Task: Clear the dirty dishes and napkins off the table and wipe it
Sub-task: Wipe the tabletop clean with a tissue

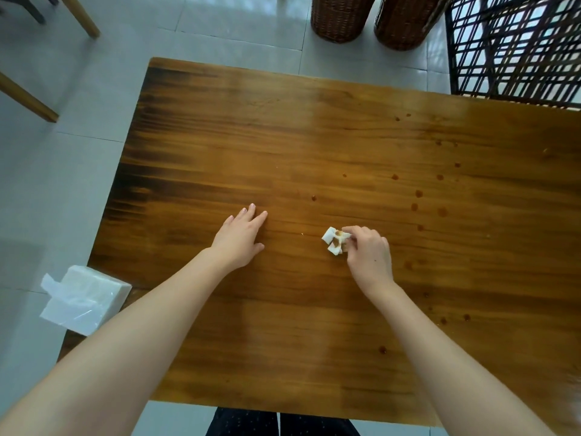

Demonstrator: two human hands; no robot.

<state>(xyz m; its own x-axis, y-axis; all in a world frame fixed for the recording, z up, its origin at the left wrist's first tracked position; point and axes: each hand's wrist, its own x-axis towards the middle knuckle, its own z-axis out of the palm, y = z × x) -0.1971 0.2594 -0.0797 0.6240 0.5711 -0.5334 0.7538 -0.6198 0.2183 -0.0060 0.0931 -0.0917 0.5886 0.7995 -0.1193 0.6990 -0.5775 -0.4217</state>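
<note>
The wooden table [314, 136] fills most of the view. Brown drops [418, 193] dot its right half. My right hand [369, 256] pinches a crumpled white napkin [334, 241] with brown stains, held against the table surface near the middle. To its left, my left hand [240, 239] rests flat on the wood with straight fingers and holds nothing.
A plastic-wrapped pack of white napkins [83, 298] lies on the table's near left corner, overhanging the edge. Two wicker baskets [342, 14] stand on the tiled floor beyond the far edge. A dark lattice chair [515, 48] stands at the far right, wooden chair legs [28, 99] at the far left.
</note>
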